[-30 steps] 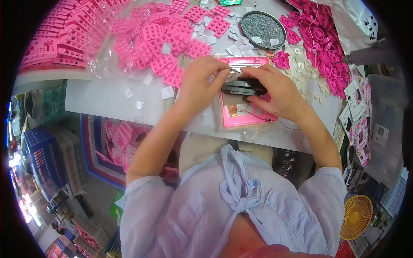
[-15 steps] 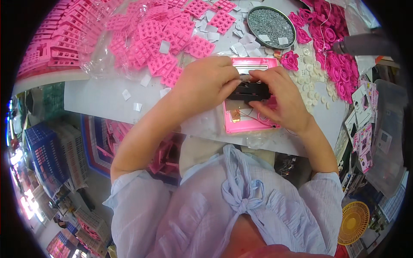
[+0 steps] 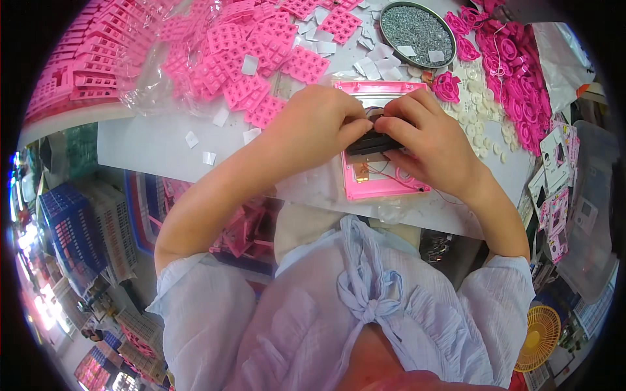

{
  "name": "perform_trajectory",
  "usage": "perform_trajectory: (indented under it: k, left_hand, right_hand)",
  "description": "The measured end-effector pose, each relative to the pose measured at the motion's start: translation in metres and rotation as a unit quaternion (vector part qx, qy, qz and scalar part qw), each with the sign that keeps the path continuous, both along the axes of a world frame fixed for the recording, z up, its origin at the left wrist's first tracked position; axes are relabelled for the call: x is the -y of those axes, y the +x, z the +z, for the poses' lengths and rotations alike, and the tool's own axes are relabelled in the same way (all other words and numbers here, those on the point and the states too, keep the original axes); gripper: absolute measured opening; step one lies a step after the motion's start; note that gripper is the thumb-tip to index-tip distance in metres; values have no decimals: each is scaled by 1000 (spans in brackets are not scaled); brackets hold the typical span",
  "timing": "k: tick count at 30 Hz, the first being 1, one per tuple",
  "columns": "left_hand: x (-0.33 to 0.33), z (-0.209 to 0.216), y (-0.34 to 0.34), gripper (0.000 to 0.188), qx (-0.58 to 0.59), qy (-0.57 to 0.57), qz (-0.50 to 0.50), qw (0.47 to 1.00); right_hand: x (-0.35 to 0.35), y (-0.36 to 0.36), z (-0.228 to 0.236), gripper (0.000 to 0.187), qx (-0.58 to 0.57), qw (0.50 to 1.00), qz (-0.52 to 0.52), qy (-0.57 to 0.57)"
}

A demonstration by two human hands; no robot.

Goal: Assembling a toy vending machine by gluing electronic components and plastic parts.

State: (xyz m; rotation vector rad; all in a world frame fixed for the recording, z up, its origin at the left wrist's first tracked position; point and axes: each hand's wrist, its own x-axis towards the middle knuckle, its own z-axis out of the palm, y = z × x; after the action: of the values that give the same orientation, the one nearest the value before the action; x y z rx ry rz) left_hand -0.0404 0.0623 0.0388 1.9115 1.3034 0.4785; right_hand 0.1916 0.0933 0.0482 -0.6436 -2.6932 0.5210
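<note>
Frames [image 3: 78, 78]: pink, leaning in a close row at far left (ranked so to save room, I'd guess).
Keypads [image 3: 244, 55]: pink grids heaped loose, likely for easy picking.
Left hand [image 3: 326, 120]: fingertips drawn together at the upper left of a black part [image 3: 375, 144]; I cannot tell what they pinch, if anything.
Black part: between both hands, over the pink casing [image 3: 385, 191]; whether they touch is hidden.
Pink casing: laid open side up before the body, presumably to keep its inside in sight.
Right hand [image 3: 427, 137]: thumb and fingers closed on the black part's right end, seemingly steadying it.
Dish [image 3: 427, 66]: beyond the casing, its rim corralling grey bits [image 3: 417, 29].
Magenta pieces [image 3: 518, 98]: piled far right, perhaps to keep kinds separate.
</note>
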Motion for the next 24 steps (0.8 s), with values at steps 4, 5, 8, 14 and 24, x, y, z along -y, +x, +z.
perform_trajectory:
  k: [4,5,8,14,24]
  left_hand:
    - [-1,-1,0,16,67,-56,28,996]
    - [-1,-1,0,16,74,-51,30,996]
    - [0,0,2,17,68,-25,24,997]
    - [-3,-7,7,15,77,-31,28,996]
    - [-35,1,19,22,0,-104,-1,995]
  right_hand:
    - [3,0,-1,40,3,1000,-14,16]
    - [4,0,-2,39,1,1000,-20,18]
    - [4,0,-1,40,1,1000,-14,20]
    - [5,3,0,42,9,1000,-23,18]
    - [34,-5,10,34,127,981,-99,111]
